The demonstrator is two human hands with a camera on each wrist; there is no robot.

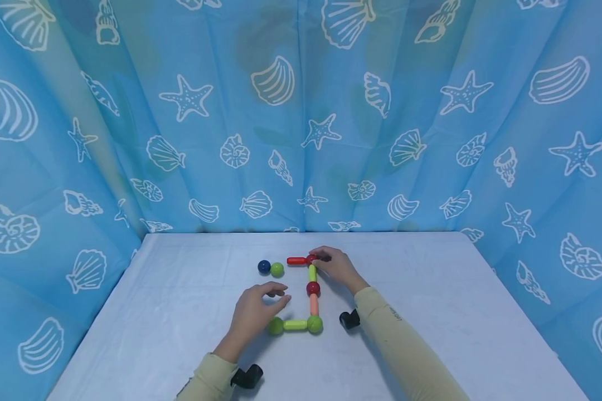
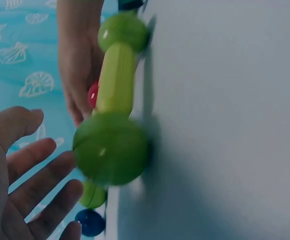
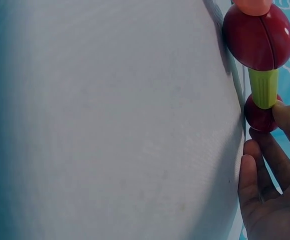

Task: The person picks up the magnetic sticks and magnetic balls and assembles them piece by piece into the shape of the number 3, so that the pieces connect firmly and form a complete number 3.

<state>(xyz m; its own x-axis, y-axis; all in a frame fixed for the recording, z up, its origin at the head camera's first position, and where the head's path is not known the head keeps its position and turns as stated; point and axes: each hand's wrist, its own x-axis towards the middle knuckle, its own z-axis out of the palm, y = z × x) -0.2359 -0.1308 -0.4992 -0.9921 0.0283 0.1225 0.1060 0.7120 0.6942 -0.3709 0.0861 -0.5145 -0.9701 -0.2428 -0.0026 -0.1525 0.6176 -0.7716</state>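
Note:
Balls and short sticks lie joined on the white table. My right hand (image 1: 337, 268) pinches the far red ball (image 3: 258, 119) between thumb and fingers. From that ball a red stick (image 1: 296, 260) points left, and a yellow-green stick (image 3: 264, 89) runs nearer to a second red ball (image 1: 313, 288). A salmon stick (image 1: 314, 304) links it to a green corner ball (image 1: 314, 324). Another yellow-green stick (image 2: 117, 77) leads left to a green end ball (image 2: 111, 149). Beside that end ball my left hand (image 1: 255, 309) hovers, fingers spread and holding nothing.
A loose dark blue ball (image 1: 264, 267) and a loose green ball (image 1: 277, 269) sit side by side, left of the red stick. Black wrist cameras (image 1: 248, 377) are on both arms. A blue shell-patterned curtain (image 1: 301, 139) stands behind the table (image 1: 431, 289) and along its sides.

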